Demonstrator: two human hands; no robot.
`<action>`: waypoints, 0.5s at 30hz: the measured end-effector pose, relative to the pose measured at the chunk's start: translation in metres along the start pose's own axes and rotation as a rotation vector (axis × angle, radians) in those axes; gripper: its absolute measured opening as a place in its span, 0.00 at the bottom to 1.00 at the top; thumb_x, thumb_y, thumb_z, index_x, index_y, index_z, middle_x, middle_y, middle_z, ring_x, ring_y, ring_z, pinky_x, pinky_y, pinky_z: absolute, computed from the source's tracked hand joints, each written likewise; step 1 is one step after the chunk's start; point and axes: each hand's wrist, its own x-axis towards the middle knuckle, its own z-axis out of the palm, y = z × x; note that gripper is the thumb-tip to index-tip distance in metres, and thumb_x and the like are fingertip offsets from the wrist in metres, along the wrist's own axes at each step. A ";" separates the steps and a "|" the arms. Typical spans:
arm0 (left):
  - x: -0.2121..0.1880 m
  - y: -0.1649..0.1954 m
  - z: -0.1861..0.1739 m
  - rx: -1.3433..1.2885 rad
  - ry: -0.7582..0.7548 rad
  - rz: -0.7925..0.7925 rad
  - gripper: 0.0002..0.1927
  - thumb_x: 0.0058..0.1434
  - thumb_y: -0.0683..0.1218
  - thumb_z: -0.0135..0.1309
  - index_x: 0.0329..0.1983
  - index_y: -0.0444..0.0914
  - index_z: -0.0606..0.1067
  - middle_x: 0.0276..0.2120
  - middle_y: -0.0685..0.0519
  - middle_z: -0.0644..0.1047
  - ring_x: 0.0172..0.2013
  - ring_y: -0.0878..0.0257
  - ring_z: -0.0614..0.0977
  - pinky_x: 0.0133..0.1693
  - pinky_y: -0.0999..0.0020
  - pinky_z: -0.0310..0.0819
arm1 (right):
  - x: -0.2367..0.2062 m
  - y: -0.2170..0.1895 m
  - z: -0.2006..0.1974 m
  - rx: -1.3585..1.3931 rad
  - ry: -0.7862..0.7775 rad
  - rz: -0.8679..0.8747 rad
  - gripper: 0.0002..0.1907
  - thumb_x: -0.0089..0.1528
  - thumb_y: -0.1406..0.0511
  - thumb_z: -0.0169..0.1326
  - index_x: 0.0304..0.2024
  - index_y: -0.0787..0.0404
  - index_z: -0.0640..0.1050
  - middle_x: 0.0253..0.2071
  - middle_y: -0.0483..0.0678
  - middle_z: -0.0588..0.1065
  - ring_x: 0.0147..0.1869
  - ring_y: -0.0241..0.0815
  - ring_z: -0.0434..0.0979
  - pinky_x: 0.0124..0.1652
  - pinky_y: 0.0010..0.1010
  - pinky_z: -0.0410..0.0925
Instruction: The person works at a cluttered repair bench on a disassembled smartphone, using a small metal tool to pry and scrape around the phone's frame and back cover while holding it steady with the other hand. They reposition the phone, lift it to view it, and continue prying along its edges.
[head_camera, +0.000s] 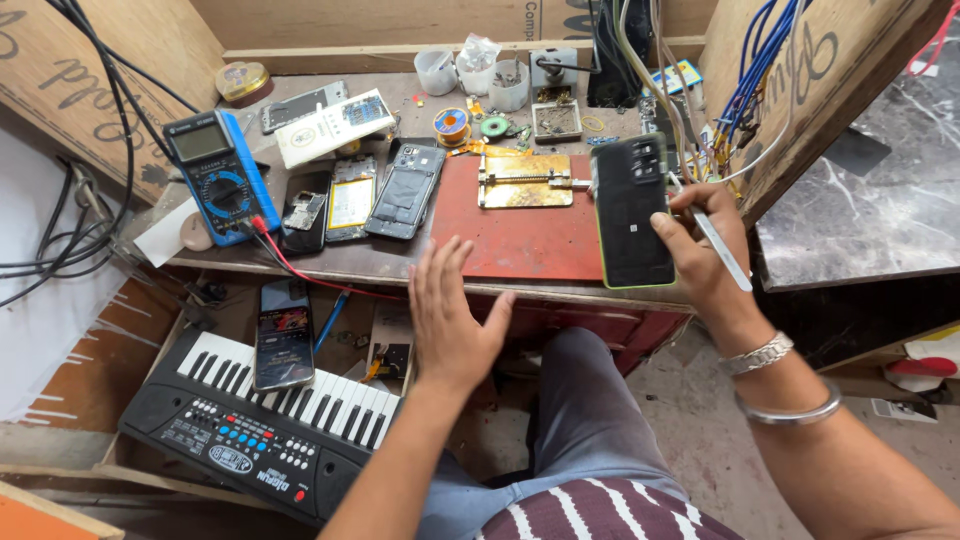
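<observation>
Gripping glossy black phone (633, 212), slim metal tweezers (722, 250)

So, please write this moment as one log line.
left hand: open, over red mat | right hand: holds phone, tweezers | multimeter: on bench

A worn wooden bench (330, 262) stood in a nook of brown cardboard walls (90, 80), one sheet on each side and one across the back. A red mat (520, 240) covered part of its top. To the right ran a dark marble counter (870, 200). Black cables (60, 240) hung down the left wall, blue and white wires (750, 90) down the right. The floor (700, 430) was bare grey concrete, dusty. Even daylight lit everything.
</observation>
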 end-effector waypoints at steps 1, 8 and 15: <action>0.007 -0.008 0.001 0.029 -0.034 0.009 0.43 0.58 0.58 0.63 0.70 0.36 0.61 0.70 0.43 0.62 0.73 0.45 0.56 0.72 0.45 0.42 | 0.005 -0.005 -0.007 -0.166 -0.044 0.017 0.12 0.65 0.70 0.60 0.47 0.61 0.71 0.40 0.44 0.72 0.41 0.33 0.70 0.42 0.25 0.66; 0.013 -0.030 0.020 0.067 -0.110 -0.009 0.47 0.60 0.60 0.62 0.74 0.35 0.54 0.71 0.41 0.59 0.73 0.45 0.55 0.73 0.45 0.39 | 0.042 -0.042 -0.008 -0.563 -0.410 -0.324 0.06 0.59 0.70 0.60 0.38 0.60 0.77 0.34 0.50 0.78 0.37 0.47 0.81 0.38 0.36 0.72; 0.003 -0.031 0.014 -0.033 -0.063 -0.015 0.50 0.62 0.58 0.61 0.76 0.35 0.46 0.74 0.37 0.53 0.74 0.42 0.54 0.73 0.46 0.42 | 0.069 -0.044 0.050 -0.612 -0.579 -0.655 0.05 0.57 0.68 0.61 0.31 0.56 0.77 0.29 0.48 0.76 0.36 0.51 0.79 0.35 0.41 0.70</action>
